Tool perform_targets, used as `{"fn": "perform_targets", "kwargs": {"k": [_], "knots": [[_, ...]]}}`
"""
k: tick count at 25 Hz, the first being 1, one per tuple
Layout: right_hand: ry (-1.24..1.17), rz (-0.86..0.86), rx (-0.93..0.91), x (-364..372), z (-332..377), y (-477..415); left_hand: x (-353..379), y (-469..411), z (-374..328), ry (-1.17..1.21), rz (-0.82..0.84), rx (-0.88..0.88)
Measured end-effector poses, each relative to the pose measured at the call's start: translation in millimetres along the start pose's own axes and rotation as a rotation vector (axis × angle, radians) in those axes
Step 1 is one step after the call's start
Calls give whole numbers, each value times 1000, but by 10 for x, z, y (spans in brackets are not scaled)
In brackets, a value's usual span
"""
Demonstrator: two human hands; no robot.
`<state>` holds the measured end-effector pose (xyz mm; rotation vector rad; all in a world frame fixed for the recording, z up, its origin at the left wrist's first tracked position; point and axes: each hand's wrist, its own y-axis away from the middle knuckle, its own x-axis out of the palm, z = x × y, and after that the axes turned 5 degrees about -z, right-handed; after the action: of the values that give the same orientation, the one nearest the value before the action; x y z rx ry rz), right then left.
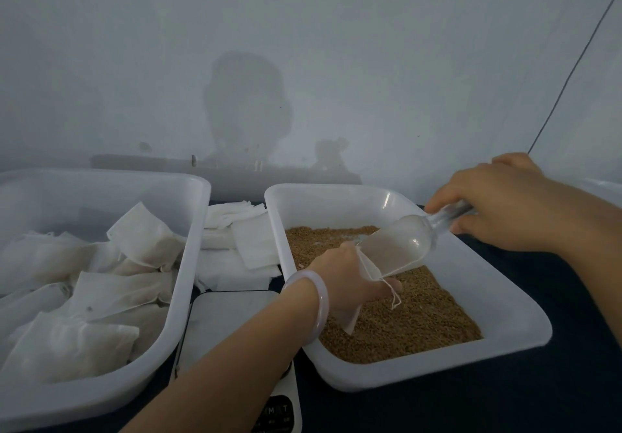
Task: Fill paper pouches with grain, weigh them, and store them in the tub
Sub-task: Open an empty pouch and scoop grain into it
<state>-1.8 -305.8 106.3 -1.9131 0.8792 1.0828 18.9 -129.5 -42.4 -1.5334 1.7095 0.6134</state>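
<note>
A white tray (511, 328) at centre right holds brown grain (414, 314). Over it my left hand (350, 281), with a pale bangle on the wrist, grips a white paper pouch (368, 269) by its mouth; the drawstring dangles below. My right hand (505, 203) holds the handle of a clear plastic scoop (400, 247), tilted down with its lip at the pouch opening. The scoop looks empty. At left, a large white tub (188, 264) contains several filled pouches (144, 237).
A white scale (232, 325) sits between tub and tray, its display near the bottom edge. A pile of empty pouches (242, 230) lies behind the scale. The table is covered in dark cloth (555, 382). A pale wall stands close behind.
</note>
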Motion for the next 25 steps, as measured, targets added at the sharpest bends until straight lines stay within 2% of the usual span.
{"fn": "perform_targets", "kwargs": {"k": [4,8,12,14,16,18,21,23,25], "knots": [[-223,68,36,175,-127,69,-2,21,-2,-3,12,-23],[-459,158,123,296,-464,105,-22,4,-6,3,5,41],[-314,312,226,676,-446,145,-38,31,-11,0,-53,64],[-338,336,202,938,-271,154,-63,40,-31,71,-74,55],[-474,357,138,1151,-49,155,-85,58,-50,83,-94,68],[-583,436,90,1313,127,152,-101,78,-45,48,-108,100],[-607,552,87,1457,248,146,-137,93,-49,8,-83,107],[-562,534,92,1459,247,136,-163,113,-80,-2,-94,96],[-623,392,125,1349,258,127,-155,138,-91,20,-151,95]]}}
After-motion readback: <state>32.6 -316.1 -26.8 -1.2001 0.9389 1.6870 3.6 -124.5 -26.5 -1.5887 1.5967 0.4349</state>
